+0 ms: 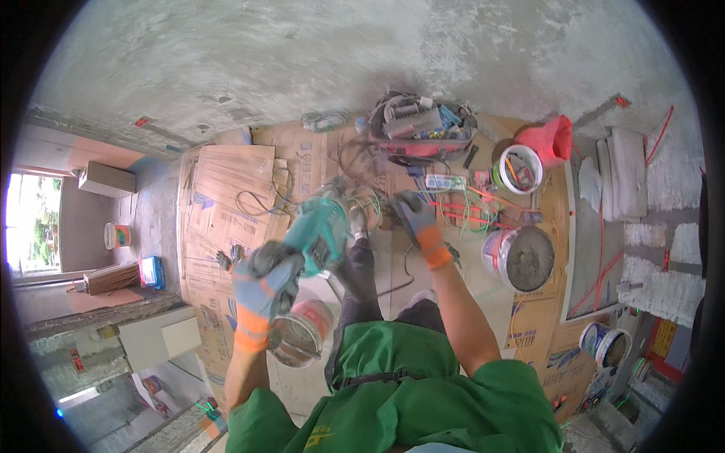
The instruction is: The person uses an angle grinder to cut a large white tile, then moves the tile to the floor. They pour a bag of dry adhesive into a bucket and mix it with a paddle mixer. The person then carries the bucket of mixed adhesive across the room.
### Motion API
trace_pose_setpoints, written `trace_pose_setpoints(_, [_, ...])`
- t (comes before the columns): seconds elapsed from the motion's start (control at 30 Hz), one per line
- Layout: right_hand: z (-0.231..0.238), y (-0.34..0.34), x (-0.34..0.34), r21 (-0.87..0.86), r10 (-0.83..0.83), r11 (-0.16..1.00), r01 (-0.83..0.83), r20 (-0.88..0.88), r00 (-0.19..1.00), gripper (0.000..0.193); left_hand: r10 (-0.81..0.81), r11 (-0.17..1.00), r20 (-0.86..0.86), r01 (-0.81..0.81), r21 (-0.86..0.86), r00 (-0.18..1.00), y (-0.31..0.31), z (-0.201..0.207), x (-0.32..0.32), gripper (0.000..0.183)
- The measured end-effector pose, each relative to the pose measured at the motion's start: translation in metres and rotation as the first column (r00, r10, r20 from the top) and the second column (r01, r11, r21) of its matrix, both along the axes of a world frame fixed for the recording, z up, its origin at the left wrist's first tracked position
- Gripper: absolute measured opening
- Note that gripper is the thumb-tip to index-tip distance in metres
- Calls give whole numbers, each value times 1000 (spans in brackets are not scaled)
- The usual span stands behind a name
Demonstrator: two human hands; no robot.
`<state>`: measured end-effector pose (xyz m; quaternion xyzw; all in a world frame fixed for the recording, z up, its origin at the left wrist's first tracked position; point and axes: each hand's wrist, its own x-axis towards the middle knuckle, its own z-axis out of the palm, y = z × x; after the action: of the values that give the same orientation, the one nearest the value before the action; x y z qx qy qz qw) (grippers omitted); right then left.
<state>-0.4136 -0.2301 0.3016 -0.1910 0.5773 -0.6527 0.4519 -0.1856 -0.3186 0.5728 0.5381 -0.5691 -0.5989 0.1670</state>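
My left hand (266, 281), in a grey and orange glove, is closed round the dark rear handle of a teal power tool (316, 230). The tool tilts up and away, its front end blurred. My right hand (415, 215), gloved alike, hovers to the right of the tool, apart from it. Its fingers are bent inward; what they hold, if anything, is hidden. A black cord (406, 275) runs down from beside this hand. Below the left hand stands a bucket (311, 317) with grey contents.
Cardboard sheets (234, 177) cover much of the floor. Against the plastered wall (302, 60) sits a tool bag (423, 147) full of tools. To the right are a white bucket (538, 170) of tools, a red bucket (555, 140), a bucket of grey mortar (529, 260) and loose orange cords (468, 215).
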Motion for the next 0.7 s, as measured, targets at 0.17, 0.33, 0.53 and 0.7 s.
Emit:
trace_pose_setpoints(0.17, [-66,106,-18,438,-301,875,207,157,941,16,167,985,-165,-173,-18,972,-137,-77,-36,5])
trace_pose_setpoints(0.33, [-55,253,28,907,-527,367,205,21,850,27,397,917,-248,-374,137,884,-290,-172,-50,7])
trace_pose_setpoints(0.53, [-2,245,73,955,-741,293,52,192,644,26,503,860,-241,-450,242,830,-429,-250,-55,10])
trace_pose_setpoints(0.7, [24,177,71,950,-712,312,13,224,665,25,555,812,-111,-507,290,824,-516,-309,-53,22])
